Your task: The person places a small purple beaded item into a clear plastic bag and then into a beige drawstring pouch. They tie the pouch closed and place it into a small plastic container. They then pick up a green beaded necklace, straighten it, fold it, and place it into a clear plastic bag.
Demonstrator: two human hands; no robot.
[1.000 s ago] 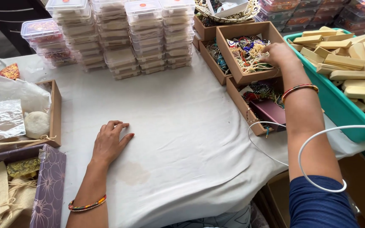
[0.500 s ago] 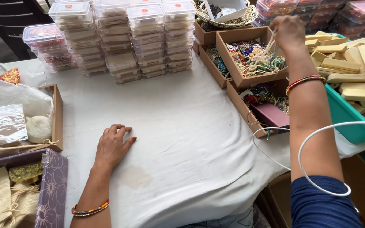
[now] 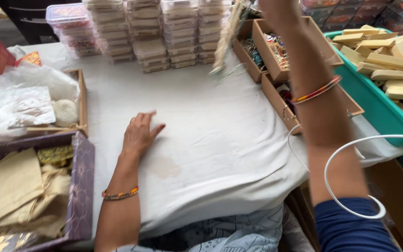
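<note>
Right-hand grip (image 3: 278,11) raised, clenched on dangling strand (image 3: 225,39); left hand (image 3: 139,135) flat on white cloth (image 3: 211,140).

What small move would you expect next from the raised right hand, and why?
Probably lowering the dangling strand onto the bare white cloth in front of the left hand. The right hand holds it high above the cardboard trays, and the left hand lies flat beside the open space.
</note>
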